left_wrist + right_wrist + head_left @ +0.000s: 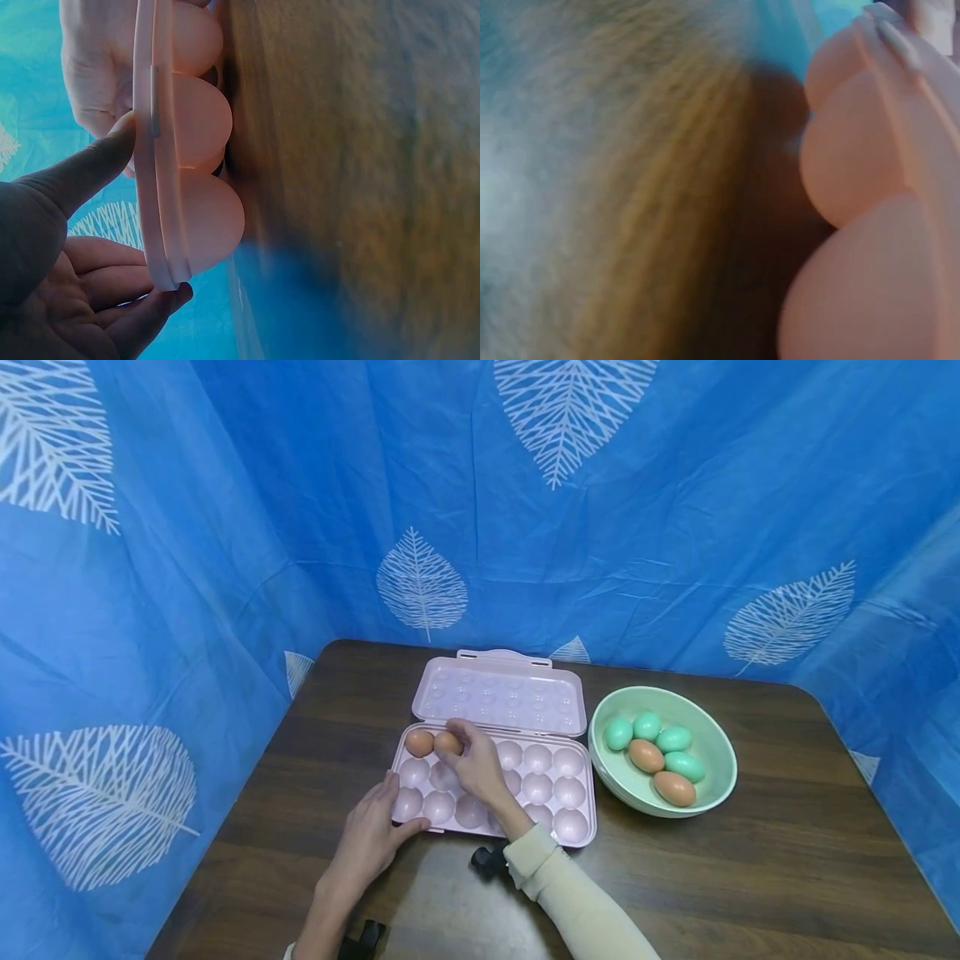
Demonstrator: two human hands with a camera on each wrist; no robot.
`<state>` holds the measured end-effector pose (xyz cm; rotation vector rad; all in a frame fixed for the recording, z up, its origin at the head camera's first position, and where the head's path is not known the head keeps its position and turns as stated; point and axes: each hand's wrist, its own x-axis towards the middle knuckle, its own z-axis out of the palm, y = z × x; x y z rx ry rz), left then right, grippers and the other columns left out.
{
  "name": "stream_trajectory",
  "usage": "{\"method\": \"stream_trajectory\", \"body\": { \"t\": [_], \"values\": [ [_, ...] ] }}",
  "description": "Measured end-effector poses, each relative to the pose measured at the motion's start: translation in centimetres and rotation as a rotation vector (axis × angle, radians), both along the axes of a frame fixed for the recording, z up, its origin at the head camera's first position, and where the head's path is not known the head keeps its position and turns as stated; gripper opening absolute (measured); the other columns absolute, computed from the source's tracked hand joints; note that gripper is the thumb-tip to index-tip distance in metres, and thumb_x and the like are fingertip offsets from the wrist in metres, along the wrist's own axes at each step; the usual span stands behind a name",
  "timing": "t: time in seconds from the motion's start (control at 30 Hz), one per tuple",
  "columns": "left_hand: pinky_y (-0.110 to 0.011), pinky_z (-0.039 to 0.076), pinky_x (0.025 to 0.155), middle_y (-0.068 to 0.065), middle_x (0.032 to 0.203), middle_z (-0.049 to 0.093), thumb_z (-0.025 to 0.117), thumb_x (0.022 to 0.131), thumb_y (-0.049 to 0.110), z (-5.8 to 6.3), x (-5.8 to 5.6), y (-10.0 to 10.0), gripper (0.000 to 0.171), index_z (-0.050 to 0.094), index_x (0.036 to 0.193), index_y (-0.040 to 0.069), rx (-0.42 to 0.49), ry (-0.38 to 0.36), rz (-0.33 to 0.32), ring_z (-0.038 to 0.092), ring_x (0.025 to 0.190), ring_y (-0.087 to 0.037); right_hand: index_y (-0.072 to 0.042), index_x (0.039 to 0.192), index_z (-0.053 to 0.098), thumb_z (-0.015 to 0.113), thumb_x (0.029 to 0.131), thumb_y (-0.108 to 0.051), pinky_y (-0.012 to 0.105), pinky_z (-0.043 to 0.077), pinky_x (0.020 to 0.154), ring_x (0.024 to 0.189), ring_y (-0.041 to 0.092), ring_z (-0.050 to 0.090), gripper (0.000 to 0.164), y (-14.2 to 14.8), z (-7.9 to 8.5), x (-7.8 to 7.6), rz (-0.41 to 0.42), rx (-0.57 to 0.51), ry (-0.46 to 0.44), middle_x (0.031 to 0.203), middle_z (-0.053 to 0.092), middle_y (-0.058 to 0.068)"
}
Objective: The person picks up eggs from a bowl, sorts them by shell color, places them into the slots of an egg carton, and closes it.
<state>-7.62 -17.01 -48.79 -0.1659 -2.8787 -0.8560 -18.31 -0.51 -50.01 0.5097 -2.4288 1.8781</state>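
Observation:
A pale pink plastic egg tray [537,788] lies on the table with its hinged lid [498,695] folded back behind it. One brown egg [419,743] sits in the back-left cup. Beside it, at the second cup of that row, my right hand [480,770] pinches another brown egg [448,743] between thumb and fingers. My left hand [366,835] holds the tray's front-left corner, thumb on the front rim and fingers along the left end. In the left wrist view, a fingertip curls under the tray's end [166,279]. The right wrist view shows the cups' undersides [855,150], not the right fingers.
Right of the tray stands a light green bowl [718,768] holding several green eggs [673,739] and two brown eggs [647,756]. Its wall comes close to the tray's right end. A blue leaf-print curtain [510,568] hangs behind the dark wooden table [795,827].

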Motion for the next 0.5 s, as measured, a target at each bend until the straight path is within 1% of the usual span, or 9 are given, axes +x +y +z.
{"method": "stream_trajectory", "body": {
  "t": [0.17, 0.23, 0.4, 0.5],
  "values": [
    [-0.056, 0.042, 0.101, -0.036, 0.133, 0.051, 0.084, 0.077, 0.029, 0.06, -0.05, 0.02, 0.08, 0.05, 0.131, -0.02, -0.003, -0.006, 0.0, 0.052, 0.123, -0.046, 0.011, 0.122, 0.06, 0.073, 0.083, 0.006, 0.041, 0.053, 0.089, 0.107, 0.035, 0.064, 0.042, -0.1, -0.16, 0.01, -0.001, 0.011, 0.056, 0.117, 0.066, 0.024],
    [-0.056, 0.042, 0.101, -0.036, 0.133, 0.051, 0.084, 0.077, 0.029, 0.09, -0.02, 0.01, 0.08, 0.05, 0.131, -0.02, -0.002, -0.005, 0.0, 0.052, 0.122, -0.046, 0.01, 0.121, 0.061, 0.073, 0.083, 0.006, 0.04, 0.053, 0.087, 0.104, 0.033, 0.065, 0.04, -0.11, -0.22, -0.05, -0.015, 0.047, 0.079, 0.114, 0.067, 0.022],
    [-0.055, 0.042, 0.1, -0.036, 0.133, 0.051, 0.084, 0.077, 0.029, 0.08, 0.08, -0.04, 0.08, 0.05, 0.131, -0.019, -0.001, 0.0, -0.004, 0.053, 0.122, -0.046, 0.006, 0.118, 0.064, 0.073, 0.083, 0.004, 0.037, 0.053, 0.089, 0.103, 0.029, 0.066, 0.036, -0.04, -0.34, -0.16, -0.085, 0.163, 0.114, 0.112, 0.069, 0.019],
    [-0.055, 0.042, 0.101, -0.036, 0.133, 0.051, 0.084, 0.078, 0.029, 0.01, 0.08, -0.05, 0.079, 0.05, 0.13, -0.019, -0.004, 0.004, -0.005, 0.053, 0.122, -0.045, 0.006, 0.117, 0.065, 0.073, 0.082, 0.005, 0.037, 0.052, 0.091, 0.105, 0.03, 0.066, 0.035, 0.02, -0.34, -0.15, -0.109, 0.165, 0.099, 0.112, 0.069, 0.019]
  ]
}}
